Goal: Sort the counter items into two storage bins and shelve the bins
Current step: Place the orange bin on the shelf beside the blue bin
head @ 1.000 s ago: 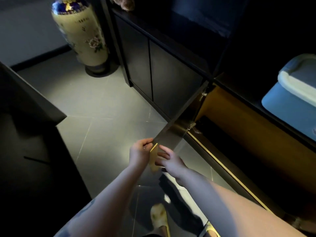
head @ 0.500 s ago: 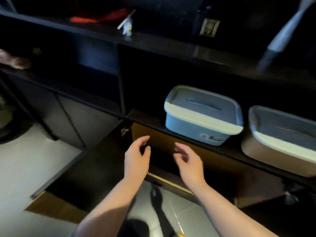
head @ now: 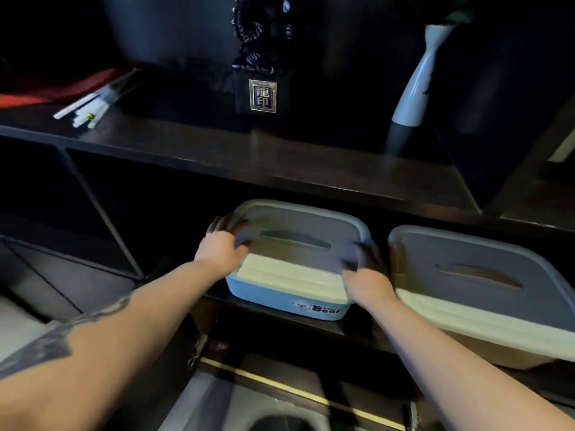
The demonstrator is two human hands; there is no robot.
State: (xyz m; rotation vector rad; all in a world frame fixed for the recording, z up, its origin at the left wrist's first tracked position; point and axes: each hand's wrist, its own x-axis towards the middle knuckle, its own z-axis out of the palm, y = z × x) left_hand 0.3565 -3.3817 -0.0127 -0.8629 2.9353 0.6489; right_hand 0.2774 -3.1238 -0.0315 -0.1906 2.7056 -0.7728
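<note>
A blue storage bin (head: 280, 295) with a grey lid and cream rim sits on a dark shelf, a "Bear" label on its front. My left hand (head: 222, 247) lies on the lid's left edge, fingers spread over the corner. At the lid's right edge is my right hand (head: 365, 272), its fingertips in shadow between the two bins. A second bin (head: 485, 321), tan-bodied with the same grey lid, stands just to the right on the same shelf. How firmly either hand grips is blurred.
The counter top (head: 249, 150) above the shelf carries a black pouch with a gold plaque (head: 263, 94), a white slender vase (head: 413, 85), white sticks (head: 90, 107) and red cloth. Below the shelf a cabinet compartment (head: 280, 368) stands open.
My hands left the lower cabinet door, rose past the open compartment and reached forward onto the two sides of the blue bin's lid. The view swung up from the floor to the shelves.
</note>
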